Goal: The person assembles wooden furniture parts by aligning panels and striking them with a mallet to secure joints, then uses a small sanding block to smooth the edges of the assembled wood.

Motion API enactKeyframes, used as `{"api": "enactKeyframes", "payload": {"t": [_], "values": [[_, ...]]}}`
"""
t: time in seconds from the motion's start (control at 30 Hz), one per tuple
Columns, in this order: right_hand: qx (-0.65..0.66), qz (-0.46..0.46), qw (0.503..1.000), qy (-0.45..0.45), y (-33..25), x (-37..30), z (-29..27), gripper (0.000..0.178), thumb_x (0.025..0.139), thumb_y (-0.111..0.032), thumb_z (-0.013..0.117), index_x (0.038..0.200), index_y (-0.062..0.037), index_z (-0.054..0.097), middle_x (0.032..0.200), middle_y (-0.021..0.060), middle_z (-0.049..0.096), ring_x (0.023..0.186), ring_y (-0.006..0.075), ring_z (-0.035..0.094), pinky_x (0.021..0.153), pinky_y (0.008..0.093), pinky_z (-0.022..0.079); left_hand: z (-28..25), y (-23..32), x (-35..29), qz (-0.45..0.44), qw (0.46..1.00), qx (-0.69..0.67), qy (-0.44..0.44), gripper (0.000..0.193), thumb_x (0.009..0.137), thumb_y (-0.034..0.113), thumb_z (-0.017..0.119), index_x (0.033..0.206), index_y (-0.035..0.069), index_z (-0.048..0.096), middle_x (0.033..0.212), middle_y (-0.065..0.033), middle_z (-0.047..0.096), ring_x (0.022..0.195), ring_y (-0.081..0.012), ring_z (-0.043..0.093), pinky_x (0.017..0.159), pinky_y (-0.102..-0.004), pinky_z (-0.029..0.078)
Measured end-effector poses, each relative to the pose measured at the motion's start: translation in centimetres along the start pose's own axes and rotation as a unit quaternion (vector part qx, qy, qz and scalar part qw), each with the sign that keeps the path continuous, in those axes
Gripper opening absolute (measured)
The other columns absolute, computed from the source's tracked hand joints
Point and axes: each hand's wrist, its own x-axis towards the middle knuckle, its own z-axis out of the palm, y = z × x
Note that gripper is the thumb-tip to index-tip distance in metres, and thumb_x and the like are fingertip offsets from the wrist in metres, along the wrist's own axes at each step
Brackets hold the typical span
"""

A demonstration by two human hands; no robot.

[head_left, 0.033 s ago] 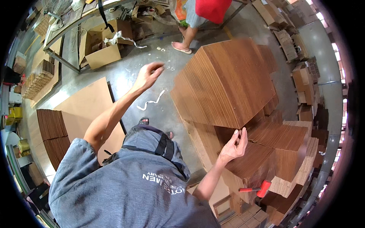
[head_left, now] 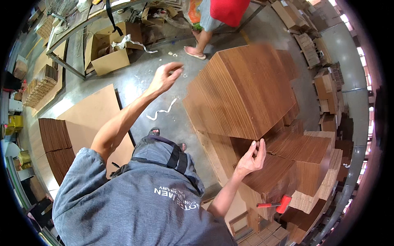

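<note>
A tall stack of brown wood-grain panels [head_left: 242, 90] stands to the right of centre, its layered edges facing me. At its near corner, the fingertips of my right hand [head_left: 251, 159] touch or almost touch the panels, thumb and fingers apart. My left hand [head_left: 166, 78] is raised over the floor, left of the stack, with fingers bent and a gap between thumb and forefinger; the fingertips are slightly blurred. Nothing shows in it. Lower stacks of brown panels [head_left: 301, 145] adjoin on the right. A red mallet [head_left: 283, 203] lies on them, near my right forearm.
Another person's legs [head_left: 201, 39] are beyond the stack, beside a metal-framed table [head_left: 65, 63]. An open cardboard box [head_left: 111, 61] sits far left. A white strip [head_left: 162, 110] lies on the floor. On the left are a large tan sheet [head_left: 90, 110] and more stacked panels [head_left: 55, 135].
My left hand has shifted slightly right and away from me, toward the tall stack. My right hand stays at the near corner.
</note>
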Motion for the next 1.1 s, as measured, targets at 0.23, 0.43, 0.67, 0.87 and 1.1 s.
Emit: {"api": "enactKeyframes", "payload": {"t": [0.23,0.43,0.67,0.87,1.1], "values": [[-0.005,0.033,0.999,0.002,-0.3,0.1,0.1,0.029,0.083,-0.002,0.070,0.112,-0.0004,0.065,0.085,0.0129,0.066,0.071,0.0219,0.063,0.057,0.0309,0.052,3.1,5.2,9.0,0.248,0.964,0.086,-0.049,0.036,0.087,0.020,0.064,0.118,0.003,0.061,0.111,-0.0145,0.066,0.094,-0.0250,0.065,0.080,-0.0355,0.052],[-0.012,0.019,0.999,0.033,0.8,-0.9,0.2,0.025,0.082,0.002,0.070,0.107,0.0041,0.067,0.086,0.0148,0.067,0.068,0.0196,0.063,0.058,0.0291,0.053,4.3,6.9,9.1,0.247,0.958,0.058,-0.132,0.034,0.088,0.023,0.059,0.110,-0.001,0.063,0.101,-0.0200,0.068,0.095,-0.0342,0.066,0.082,-0.0413,0.052],[0.020,0.046,0.997,0.064,-2.0,-0.8,1.2,0.023,0.082,0.003,0.069,0.104,0.0071,0.066,0.088,0.0172,0.067,0.069,0.0226,0.065,0.058,0.0308,0.054,2.3,6.2,10.8,0.318,0.922,0.152,-0.159,0.023,0.090,0.022,0.061,0.099,0.002,0.068,0.080,-0.0179,0.067,0.074,-0.0323,0.067,0.064,-0.0402,0.051],[0.019,0.068,0.994,0.081,-3.3,-0.8,1.1,0.018,0.083,0.002,0.069,0.100,0.0068,0.066,0.088,0.0170,0.066,0.070,0.0238,0.066,0.061,0.0315,0.056,2.1,6.9,12.6,0.352,0.892,0.185,-0.214,0.022,0.084,0.021,0.065,0.087,0.000,0.069,0.080,-0.0190,0.067,0.076,-0.0361,0.066,0.066,-0.0425,0.052],[-0.006,0.052,0.996,0.075,-3.4,-0.5,0.7,0.016,0.085,-0.004,0.068,0.098,0.0060,0.066,0.087,0.0181,0.066,0.071,0.0267,0.065,0.062,0.0336,0.057,1.5,8.1,13.5,0.362,0.870,0.202,-0.267,0.023,0.087,0.022,0.064,0.089,0.000,0.069,0.079,-0.0174,0.068,0.075,-0.0343,0.066,0.066,-0.0425,0.051]]}}
